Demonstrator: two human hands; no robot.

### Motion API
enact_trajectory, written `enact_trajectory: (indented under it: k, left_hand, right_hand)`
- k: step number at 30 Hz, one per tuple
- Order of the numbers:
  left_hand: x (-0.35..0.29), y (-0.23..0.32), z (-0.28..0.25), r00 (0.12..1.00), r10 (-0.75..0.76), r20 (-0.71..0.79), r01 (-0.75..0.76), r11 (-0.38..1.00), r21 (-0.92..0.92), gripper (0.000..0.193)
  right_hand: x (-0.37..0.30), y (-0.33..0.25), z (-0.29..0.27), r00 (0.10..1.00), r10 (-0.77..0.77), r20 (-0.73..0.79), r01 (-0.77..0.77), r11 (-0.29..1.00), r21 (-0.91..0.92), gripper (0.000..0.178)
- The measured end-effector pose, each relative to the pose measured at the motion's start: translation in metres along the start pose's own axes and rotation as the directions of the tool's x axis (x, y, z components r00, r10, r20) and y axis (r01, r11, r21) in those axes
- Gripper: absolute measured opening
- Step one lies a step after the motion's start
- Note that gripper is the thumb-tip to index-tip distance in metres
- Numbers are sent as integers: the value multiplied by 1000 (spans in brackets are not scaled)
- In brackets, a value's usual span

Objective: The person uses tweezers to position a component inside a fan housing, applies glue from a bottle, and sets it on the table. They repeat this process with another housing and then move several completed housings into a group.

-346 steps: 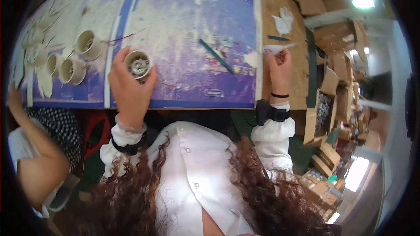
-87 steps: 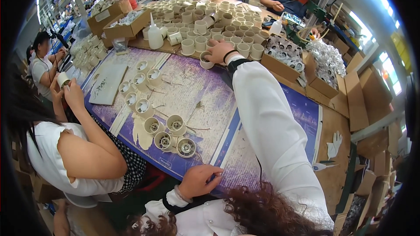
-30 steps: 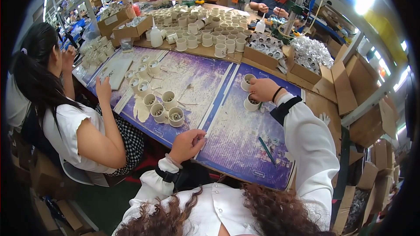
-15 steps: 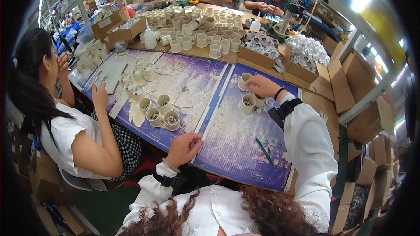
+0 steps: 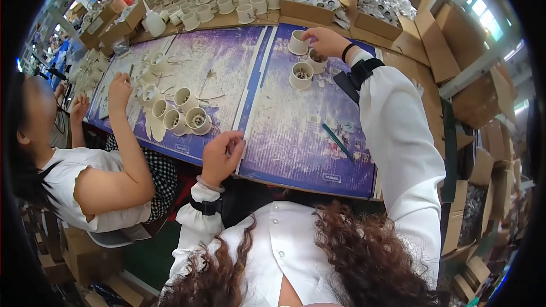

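Note:
Three cream cup-shaped housings stand grouped on the right part of the purple board. My right hand (image 5: 325, 44) reaches over them from the right, its fingertips closed at the rim of the far-left housing (image 5: 296, 44). Under that hand is a second housing (image 5: 317, 63), partly hidden. The nearest housing (image 5: 301, 75) has small metal parts and wire ends inside. My left hand (image 5: 222, 156) rests at the board's near edge, fingers curled in toward the thumb; whatever it may hold is too small to make out. A dark green pen-like tool (image 5: 338, 142) lies nearer me.
Left of the board's seam, several more housings (image 5: 198, 121) stand with wires trailing. A person in a white top (image 5: 108, 190) sits at my left. Behind are many housings (image 5: 244, 13), a white squeeze bottle (image 5: 153, 21) and a carton of silvery parts (image 5: 309, 15).
My view has tilted down, so the table sits higher in the picture. My right hand has shifted slightly at the far-left housing's rim. The neighbour's raised hand has lowered.

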State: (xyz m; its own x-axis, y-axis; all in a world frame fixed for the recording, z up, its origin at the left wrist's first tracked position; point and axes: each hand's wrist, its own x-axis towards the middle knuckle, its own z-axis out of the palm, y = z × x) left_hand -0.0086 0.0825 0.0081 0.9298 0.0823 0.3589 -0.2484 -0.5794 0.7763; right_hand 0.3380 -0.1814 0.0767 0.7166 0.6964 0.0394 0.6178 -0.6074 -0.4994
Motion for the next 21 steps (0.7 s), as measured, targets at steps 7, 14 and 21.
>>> enact_trajectory:
  k: [7,14,21]
  left_hand:
    - [-8,3,-1,1000,7,-12,-6,1000,14,21]
    - [-9,2,-6,1000,-3,12,4,1000,-12,21]
    - [-4,2,-5,1000,0,29,0,1000,-21,20]
  right_hand:
    - [-11,-10,9,951,-220,-217,131,923,-362,36]
    - [-24,-32,28,918,-354,-178,340,935,-104,46]
    - [-1,-58,-36,929,-253,272,289,952,-102,49]
